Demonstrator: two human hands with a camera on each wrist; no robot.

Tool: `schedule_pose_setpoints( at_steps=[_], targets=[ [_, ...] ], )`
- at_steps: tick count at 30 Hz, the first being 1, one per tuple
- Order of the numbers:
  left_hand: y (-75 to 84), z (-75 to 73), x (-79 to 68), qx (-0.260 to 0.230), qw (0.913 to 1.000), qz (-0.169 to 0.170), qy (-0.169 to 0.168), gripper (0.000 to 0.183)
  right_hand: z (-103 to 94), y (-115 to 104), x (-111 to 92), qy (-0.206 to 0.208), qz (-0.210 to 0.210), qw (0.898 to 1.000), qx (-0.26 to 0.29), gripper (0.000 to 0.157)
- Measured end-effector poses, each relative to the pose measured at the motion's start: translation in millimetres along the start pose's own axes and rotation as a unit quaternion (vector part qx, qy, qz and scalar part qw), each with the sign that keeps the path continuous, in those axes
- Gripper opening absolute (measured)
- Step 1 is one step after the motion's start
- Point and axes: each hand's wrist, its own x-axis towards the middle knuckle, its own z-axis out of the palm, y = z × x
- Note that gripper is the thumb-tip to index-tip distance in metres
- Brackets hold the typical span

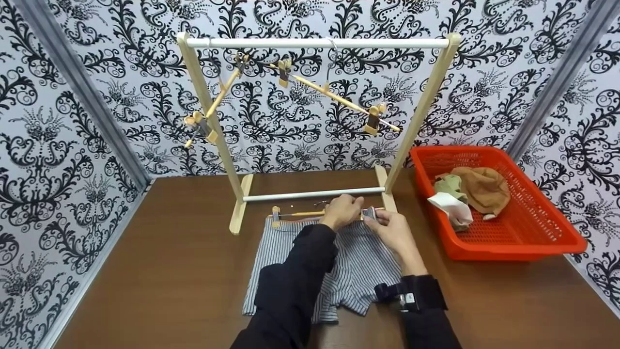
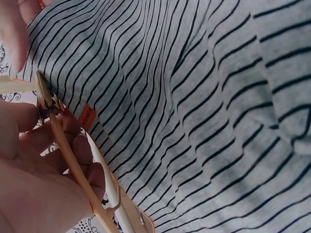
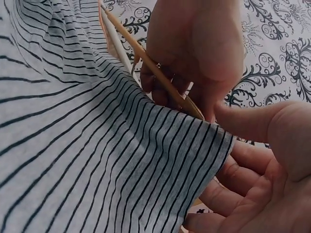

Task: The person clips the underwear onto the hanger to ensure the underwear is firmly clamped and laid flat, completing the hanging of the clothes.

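Grey-and-black striped shorts (image 1: 286, 257) lie on the table, waistband toward the rack. Along that waistband runs a wooden clip hanger (image 1: 306, 214); its left clip (image 1: 275, 218) sits on the waistband's left part. My left hand (image 1: 343, 212) pinches the hanger's right clip (image 2: 44, 94) at the waistband, its fingers also around the hanger bar (image 2: 73, 158). With my right hand (image 1: 393, 231), I hold the waistband's right corner between thumb and fingers. In the right wrist view, the shorts' edge (image 3: 204, 145) lies close beside the left hand's fingertips.
Behind the shorts stands a wooden rack with a white top rail (image 1: 271, 43). Two clip hangers, one on the left (image 1: 224, 94) and one in the middle (image 1: 334, 94), hang from it. A red basket (image 1: 523, 249) at the right holds brown (image 1: 484, 189), green and white cloths.
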Motion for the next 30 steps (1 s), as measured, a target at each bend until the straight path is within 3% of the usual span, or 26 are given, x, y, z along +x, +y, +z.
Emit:
schedule_pose_setpoints(
  at_steps=[5, 11, 21, 26, 30],
  targets=[
    [-4.0, -2.2, 2.1, -0.023, 0.9996, 0.004, -0.013, 0.040, 4.8, 4, 3, 0.001, -0.004, 1.000, 0.002, 0.026],
    [-7.3, -6.0, 4.2, -0.079, 0.9960, 0.037, -0.024, 0.038, 8.1, 7, 5, -0.009, -0.008, 1.000, -0.013, 0.024],
    [-8.6, -6.6, 3.4, -0.057, 0.9968, 0.055, -0.004, 0.043, 6.9, 6, 8, 0.001, -0.021, 0.999, -0.044, 0.025],
    [-10.4, -7.1, 4.2, -0.086, 0.9935, 0.073, 0.013, 0.037, 3.7, 6, 10, 0.015, -0.025, 0.998, -0.062, 0.024],
    [-10.0, -5.7, 5.4, -0.117, 0.9894, 0.080, 0.032, 0.035, 1.1, 4, 12, 0.018, -0.023, 0.999, -0.042, 0.024]
  ],
)
